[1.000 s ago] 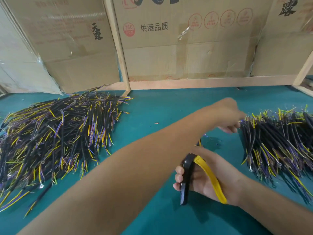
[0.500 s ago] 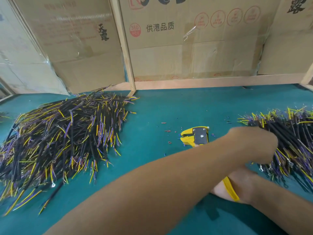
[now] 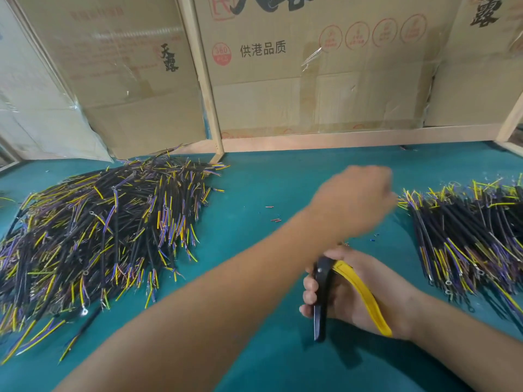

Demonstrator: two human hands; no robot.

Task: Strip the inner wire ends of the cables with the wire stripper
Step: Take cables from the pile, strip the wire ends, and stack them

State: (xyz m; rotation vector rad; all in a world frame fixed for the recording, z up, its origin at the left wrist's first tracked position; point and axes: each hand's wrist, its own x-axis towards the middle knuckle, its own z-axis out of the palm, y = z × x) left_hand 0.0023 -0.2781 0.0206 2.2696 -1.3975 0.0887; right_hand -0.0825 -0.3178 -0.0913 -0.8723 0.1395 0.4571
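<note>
Two heaps of black cables with yellow and purple inner wires lie on the teal table: a large pile (image 3: pixel 96 236) at the left and another pile (image 3: pixel 475 239) at the right. My right hand (image 3: pixel 359 295) grips the black and yellow handles of the wire stripper (image 3: pixel 322 301) near the table's front; its head is hidden behind my left forearm. My left arm crosses over the right one. My left hand (image 3: pixel 353 199) is blurred, just left of the right pile's wire ends, with its back towards me and its fingers hidden.
Small stripped insulation bits (image 3: pixel 276 220) lie scattered on the teal table (image 3: pixel 254 179) between the piles. Cardboard boxes (image 3: pixel 311 80) and a wooden frame post (image 3: pixel 209 108) wall off the back edge.
My left hand dipped into the right pile's edge and has drawn back to the left and away. The stripper's yellow head, visible half a second ago, is now covered by my forearm.
</note>
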